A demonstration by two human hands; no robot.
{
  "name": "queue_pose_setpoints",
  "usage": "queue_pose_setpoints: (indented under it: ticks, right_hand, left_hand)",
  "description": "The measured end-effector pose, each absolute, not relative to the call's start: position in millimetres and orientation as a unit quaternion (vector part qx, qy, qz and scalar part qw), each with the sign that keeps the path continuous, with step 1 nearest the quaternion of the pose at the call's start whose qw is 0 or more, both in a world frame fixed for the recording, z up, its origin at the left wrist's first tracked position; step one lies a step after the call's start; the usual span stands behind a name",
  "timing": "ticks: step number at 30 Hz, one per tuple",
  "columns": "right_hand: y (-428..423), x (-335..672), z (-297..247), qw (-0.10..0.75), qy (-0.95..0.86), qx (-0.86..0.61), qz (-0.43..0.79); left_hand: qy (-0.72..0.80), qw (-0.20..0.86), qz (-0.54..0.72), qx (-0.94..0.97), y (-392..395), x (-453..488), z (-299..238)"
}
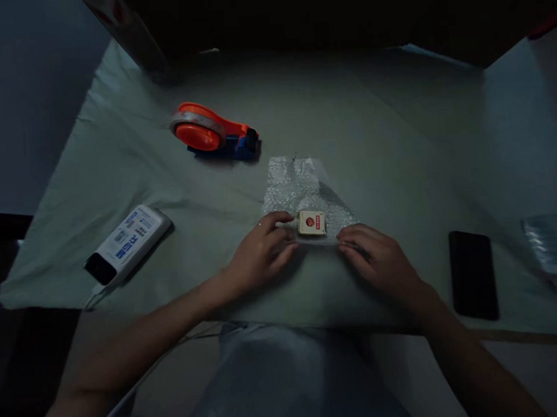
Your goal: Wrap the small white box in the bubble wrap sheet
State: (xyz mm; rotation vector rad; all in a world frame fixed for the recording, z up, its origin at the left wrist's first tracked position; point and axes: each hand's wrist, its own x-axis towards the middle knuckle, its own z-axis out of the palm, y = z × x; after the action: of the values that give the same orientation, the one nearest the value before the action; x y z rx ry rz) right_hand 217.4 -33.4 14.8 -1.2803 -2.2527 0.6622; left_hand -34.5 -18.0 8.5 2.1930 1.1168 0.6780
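Observation:
A sheet of bubble wrap [300,185] lies on the pale cloth-covered table [378,141]. On its near edge sits a small cream box [311,223] with a red round mark. My left hand [262,253] is just left of the box, its fingers curled and pinching the near edge of the wrap, thumb beside the box. My right hand [379,259] rests to the right of the box, fingers bent down onto the wrap's near right corner.
An orange tape dispenser [209,132] lies at the back left. A white power bank with blue print [128,242] sits at the left. A black phone [473,273] lies at the right, with clear plastic bags [553,244] beyond it.

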Motion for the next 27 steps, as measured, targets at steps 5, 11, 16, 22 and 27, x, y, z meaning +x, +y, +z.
queue_pose_setpoints:
  ticks: [5, 11, 16, 22, 27]
  right_hand:
    - [-18.2, 207.9, 14.9, 0.27, -0.758, -0.525, 0.277]
    - [-9.3, 202.0, -0.9, 0.29, -0.71, -0.586, 0.263]
    - [-18.8, 193.3, -4.1, 0.313, -0.744, -0.588, 0.056]
    - [-36.1, 176.1, 9.3, 0.27, -0.862, -0.428, -0.037]
    - [-27.2, 176.8, -0.4, 0.22, -0.882, -0.416, 0.008]
  left_hand:
    - [0.447, 0.389, 0.308, 0.744, 1.4, -27.8, 2.9]
    - [0.471, 0.468, 0.342, 0.665, 9.8, -13.8, -5.6]
    - [0.5, 0.463, 0.35, 0.642, 11.8, -8.6, -10.0]
    - [0.504, 0.465, 0.349, 0.639, 13.3, -4.0, -9.8]
    - [0.558, 0.354, 0.301, 0.687, 13.3, -25.8, 3.9]
